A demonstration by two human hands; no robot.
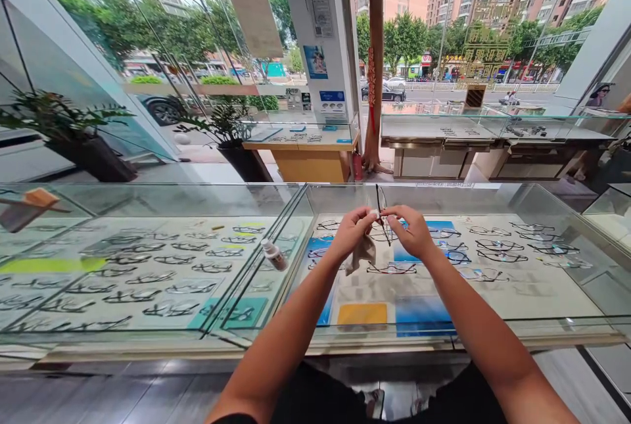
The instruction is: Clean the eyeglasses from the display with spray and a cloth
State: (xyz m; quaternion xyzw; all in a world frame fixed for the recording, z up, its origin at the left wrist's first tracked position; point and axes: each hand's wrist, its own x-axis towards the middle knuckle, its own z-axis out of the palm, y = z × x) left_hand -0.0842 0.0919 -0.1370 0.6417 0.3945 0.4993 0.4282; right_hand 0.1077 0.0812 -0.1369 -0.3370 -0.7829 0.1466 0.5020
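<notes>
Both hands are raised in front of me over the glass display counter (300, 338). My left hand (351, 233) is closed around a greyish cleaning cloth (363, 255), whose loose end hangs below the fingers. A pair of eyeglasses (378, 198) with a thin dark frame stands on edge between my hands. The cloth seems to meet it at my left fingertips. My right hand (410, 232) pinches the eyeglasses from the other side. Fingers hide part of the frame and lenses. To the left of my left hand, a small white spray bottle (274, 256) stands on the glass top.
Inside the counter lie rows of eyeglasses (500, 246), with blue cards and a yellow card (362, 313). A wooden object (37, 204) sits at the far left. Beyond are another display case (308, 151), a potted plant (236, 141) and a wooden post (375, 69).
</notes>
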